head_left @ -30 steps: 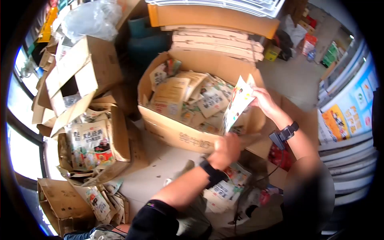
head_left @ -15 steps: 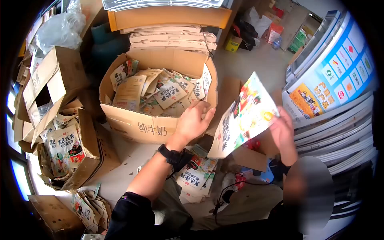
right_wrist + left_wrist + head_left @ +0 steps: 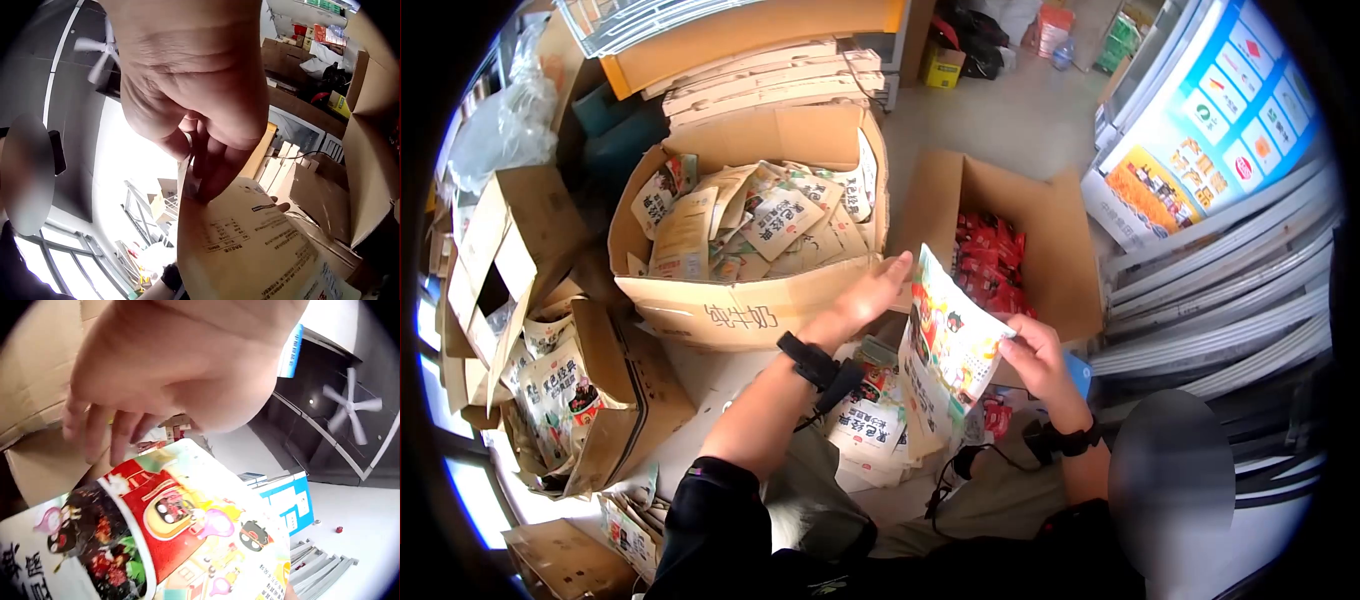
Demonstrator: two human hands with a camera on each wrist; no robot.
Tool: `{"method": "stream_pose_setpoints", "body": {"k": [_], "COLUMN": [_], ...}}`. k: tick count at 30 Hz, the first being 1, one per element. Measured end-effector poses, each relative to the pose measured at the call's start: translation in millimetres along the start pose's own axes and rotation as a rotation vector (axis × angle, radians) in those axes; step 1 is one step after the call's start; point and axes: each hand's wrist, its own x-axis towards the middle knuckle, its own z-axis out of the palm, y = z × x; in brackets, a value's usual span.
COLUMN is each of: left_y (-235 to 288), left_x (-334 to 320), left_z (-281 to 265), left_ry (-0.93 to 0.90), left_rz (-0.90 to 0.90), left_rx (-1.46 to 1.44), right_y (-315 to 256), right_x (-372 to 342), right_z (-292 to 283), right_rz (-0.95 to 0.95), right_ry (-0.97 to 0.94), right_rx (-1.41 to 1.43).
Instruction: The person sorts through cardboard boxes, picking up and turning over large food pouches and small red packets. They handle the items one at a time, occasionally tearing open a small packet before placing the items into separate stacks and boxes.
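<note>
The bag (image 3: 953, 335) is between the hands in the head view, long axis slanting downward, with the right hand (image 3: 1040, 365) at its right corner and the left hand (image 3: 868, 292) just beside its upper corner. In the left wrist view, loosely bent, slightly spread fingers show above the bag's edge; in the right wrist view, thumb and fingers pinch the bag, which lies below them.
</note>
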Motion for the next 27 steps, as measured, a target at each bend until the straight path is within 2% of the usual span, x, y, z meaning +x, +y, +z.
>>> {"method": "stream_pose_setpoints", "body": {"k": [1, 2, 4, 5, 7, 9, 10, 12, 13, 15, 18, 19, 20, 22, 23, 24, 27], "left_y": [-0.1, -0.7, -5.9, -8.6, -16.3, -8.0, -5.8, 13.0, 13.2, 17.1, 23.1, 20.7, 17.5, 16.7, 16.1, 15.3, 9.4], "left_x": [1.0, 3.3, 8.0, 15.0, 23.9, 17.8, 16.2, -1.4, 1.9, -4.7, -18.0, -18.7, -19.8, -26.7, -29.2, -30.7, -29.2], "left_z": [0.2, -0.3, -2.4, 1.1, -0.3, 3.9, 6.1, 4.4, 2.8, 3.4, 14.8, 18.1, 21.3, 30.4, 35.7, 40.1, 45.6], "left_ry": [-0.044, -0.049, -0.09, -0.015, 0.012, 0.09, 0.158, 0.243, 0.356, 0.322, 0.227, 0.22, 0.213, 0.144, 0.108, 0.072, 0.012], "left_rz": [-0.024, -0.026, 0.3, 0.318, 0.352, 0.429, 0.505, 0.538, 0.837, 0.851, 0.818, 0.886, 0.954, 0.958, 0.957, 0.954, 0.955], "left_rx": [-0.175, -0.169, -0.08, -0.135, -0.168, -0.22, -0.169, 0.038, 0.266, 0.406, 0.448, 0.555, 0.663, 0.895, 0.923, 0.952, 0.946], "right_y": [4.5, 9.1, 13.8, 6.6, 12.2, 16.0, 17.7, 24.6, 38.9, 58.9, 62.2, 61.8, 52.8, 38.6, 27.1, 24.6, 31.3], "right_x": [-1.8, -0.8, 1.4, 3.7, 4.5, 7.9, 10.0, 17.6, 18.5, 21.0, 20.8, 22.4, 23.3, 23.3, 22.9, 25.8, 29.1], "right_z": [-6.0, -12.5, -19.1, -18.8, -29.8, -36.9, -39.4, -46.6, -55.5, -66.8, -62.8, -58.5, -52.1, -32.3, -22.6, -15.3, 2.4], "right_rz": [0.004, 0.017, 0.031, 0.032, 0.08, 0.128, 0.12, 0.142, 0.132, 0.162, 0.122, -0.073, -0.103, -0.075, -0.008, -0.068, -0.025], "right_ry": [0.011, 0.031, 0.048, 0.078, 0.078, 0.173, 0.227, 0.321, 0.301, 0.262, 0.302, 0.329, 0.311, 0.224, 0.152, 0.076, 0.056], "right_rx": [0.003, 0.072, 0.148, 0.213, 0.323, 0.228, 0.157, 0.065, -0.048, -0.246, -0.329, -0.469, -0.483, -0.266, -0.241, -0.336, -0.494]}}
